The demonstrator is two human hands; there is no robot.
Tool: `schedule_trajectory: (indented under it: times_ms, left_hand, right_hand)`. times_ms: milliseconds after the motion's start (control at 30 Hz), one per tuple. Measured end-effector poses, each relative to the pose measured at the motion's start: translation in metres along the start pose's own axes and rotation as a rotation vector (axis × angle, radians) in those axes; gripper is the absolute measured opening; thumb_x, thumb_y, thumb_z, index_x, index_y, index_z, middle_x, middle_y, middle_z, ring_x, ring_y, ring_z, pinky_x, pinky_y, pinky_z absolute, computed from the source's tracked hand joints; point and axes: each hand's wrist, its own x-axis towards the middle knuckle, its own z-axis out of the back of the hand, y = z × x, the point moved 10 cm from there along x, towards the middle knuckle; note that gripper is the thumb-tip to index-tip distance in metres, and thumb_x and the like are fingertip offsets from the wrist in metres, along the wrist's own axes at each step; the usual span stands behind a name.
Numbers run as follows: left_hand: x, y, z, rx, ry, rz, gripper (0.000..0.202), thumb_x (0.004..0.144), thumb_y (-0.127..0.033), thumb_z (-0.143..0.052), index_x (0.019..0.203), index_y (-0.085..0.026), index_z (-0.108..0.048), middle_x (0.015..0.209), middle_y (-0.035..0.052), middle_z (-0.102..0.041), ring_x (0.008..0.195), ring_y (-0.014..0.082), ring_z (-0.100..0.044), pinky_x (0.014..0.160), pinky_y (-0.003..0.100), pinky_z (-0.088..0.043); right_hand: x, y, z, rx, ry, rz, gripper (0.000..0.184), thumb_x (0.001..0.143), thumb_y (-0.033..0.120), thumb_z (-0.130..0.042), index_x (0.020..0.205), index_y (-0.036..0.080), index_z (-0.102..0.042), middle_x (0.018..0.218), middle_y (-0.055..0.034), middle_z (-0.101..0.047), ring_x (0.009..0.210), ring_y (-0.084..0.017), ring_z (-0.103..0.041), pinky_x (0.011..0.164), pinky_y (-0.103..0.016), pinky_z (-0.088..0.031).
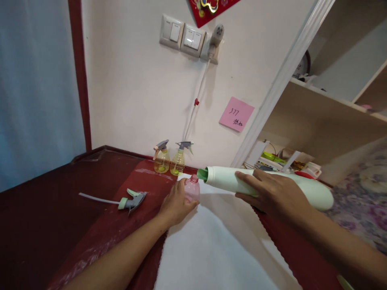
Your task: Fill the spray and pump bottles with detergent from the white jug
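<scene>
My left hand (178,204) is wrapped round a small pink transparent bottle (192,187) that stands uncapped on the white cloth. In my right hand (269,191) is a pale green jug (225,180), tipped nearly level. Its spout (202,174), darker green inside, points left and sits just beside the pink bottle's open neck. Whether liquid is flowing I cannot tell. Left of my left hand, a spray head (133,201) in grey and mint green lies with its long tube (98,198) on the red surface.
Two yellowish spray bottles (161,161) with grey heads stand at the wall. A white cloth (217,241) covers part of the dark red table (39,201). A white cord (202,86) hangs from the socket, near a pink note (236,114). Shelves (326,96) rise on the right.
</scene>
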Motion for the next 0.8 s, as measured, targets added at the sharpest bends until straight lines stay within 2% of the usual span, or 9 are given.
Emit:
schedule_trajectory:
  times_ms: [233, 433, 567, 667, 800]
  left_hand:
    - [0.000, -0.001, 0.001, -0.004, 0.001, 0.000, 0.076, 0.077, -0.039, -0.066, 0.143, -0.016, -0.037, 0.150, 0.0218, -0.048, 0.139, 0.0385, -0.046, 0.108, 0.051, -0.041]
    - [0.002, -0.003, 0.003, 0.000, -0.003, -0.014, 0.073, 0.077, -0.037, -0.064, 0.142, -0.017, -0.037, 0.148, 0.0210, -0.049, 0.138, 0.0379, -0.046, 0.109, 0.050, -0.041]
    - [0.003, -0.003, 0.004, -0.009, -0.008, -0.023, 0.072, 0.077, -0.038, -0.064, 0.140, -0.017, -0.038, 0.144, 0.0202, -0.051, 0.137, 0.0370, -0.048, 0.109, 0.050, -0.042]
    - [0.005, -0.001, 0.005, -0.013, -0.019, -0.020, 0.072, 0.077, -0.040, -0.064, 0.139, -0.016, -0.038, 0.144, 0.0213, -0.051, 0.137, 0.0388, -0.048, 0.109, 0.052, -0.042]
    - [0.008, 0.004, 0.005, -0.020, -0.031, -0.023, 0.074, 0.076, -0.044, -0.063, 0.139, -0.016, -0.037, 0.146, 0.0232, -0.050, 0.137, 0.0404, -0.049, 0.108, 0.054, -0.043]
  right_hand:
    - [-0.005, -0.004, -0.012, 0.099, 0.054, -0.096, 0.041, 0.089, 0.050, -0.069, 0.121, 0.024, -0.064, 0.084, -0.0057, -0.070, 0.063, -0.025, -0.070, 0.050, -0.032, -0.035]
    - [-0.010, -0.012, -0.029, 0.311, 0.117, -0.276, 0.045, 0.085, 0.048, -0.075, 0.122, 0.024, -0.066, 0.092, -0.0068, -0.074, 0.076, -0.029, -0.073, 0.055, -0.033, -0.045]
    - [-0.012, -0.032, -0.035, 0.492, 0.090, -0.482, 0.044, 0.082, 0.045, -0.076, 0.121, 0.026, -0.066, 0.100, -0.0055, -0.078, 0.085, -0.028, -0.074, 0.065, -0.034, -0.051]
    - [-0.020, -0.052, -0.041, 0.672, 0.032, -0.670, 0.044, 0.080, 0.047, -0.077, 0.118, 0.027, -0.068, 0.099, -0.0051, -0.079, 0.085, -0.028, -0.073, 0.067, -0.035, -0.051]
    - [-0.035, -0.072, -0.053, 0.923, -0.120, -0.901, 0.047, 0.072, 0.051, -0.082, 0.112, 0.029, -0.071, 0.095, -0.0028, -0.078, 0.081, -0.027, -0.072, 0.069, -0.036, -0.053]
